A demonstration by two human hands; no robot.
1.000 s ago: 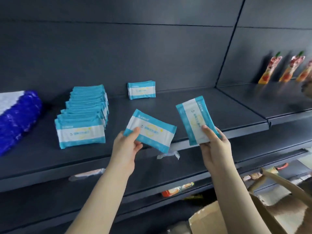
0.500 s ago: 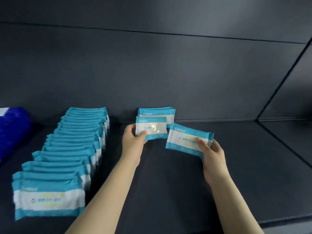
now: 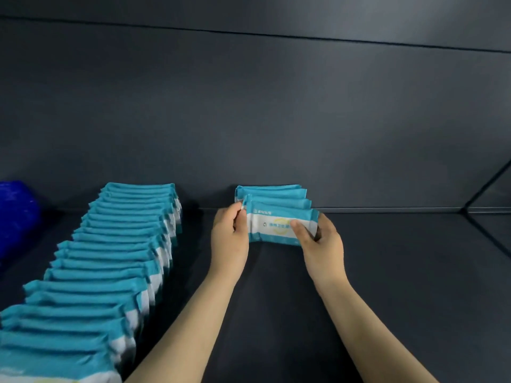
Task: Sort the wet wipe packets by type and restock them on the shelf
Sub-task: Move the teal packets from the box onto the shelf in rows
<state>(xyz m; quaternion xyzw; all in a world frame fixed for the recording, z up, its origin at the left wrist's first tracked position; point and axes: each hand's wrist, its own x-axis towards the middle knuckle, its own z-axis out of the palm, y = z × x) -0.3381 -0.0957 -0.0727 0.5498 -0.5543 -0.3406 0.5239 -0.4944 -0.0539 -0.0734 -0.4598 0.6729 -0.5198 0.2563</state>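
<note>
Dark grey shelf (image 3: 387,272) boards and a matching back panel (image 3: 276,120) fill most of what can be seen from where I stand, and the restocking looks well under way.

From seven o'clock up toward ten o'clock runs a long row (image 3: 110,258) of teal-and-white wet wipe packets, standing on edge one behind the other, packed close and reaching almost to the back panel. That line looks finished, or near enough.

At twelve o'clock, hard against the back panel, a short row (image 3: 272,193) has only just begun, a few packets deep. The person is busy with the front packet (image 3: 272,226), which stands upright with its printed face toward us and touches the one behind it.

The right hand (image 3: 320,244) grasps its right end, thumb across the face and fingers tucked behind. The left hand (image 3: 229,239) has its fingers curled in a pinch at the left end of the short row, though I cannot tell exactly which packet it has hold of. Neither hand has let go, so I'd judge this packet is being squared up rather than already placed.

Out at nine o'clock sits a blue bundle (image 3: 15,214), half out of sight, and I can't say what it is.

Much bare shelf lies from one to five o'clock, so there is space to extend the short row forward. How many packets remain to be sorted is not visible.
</note>
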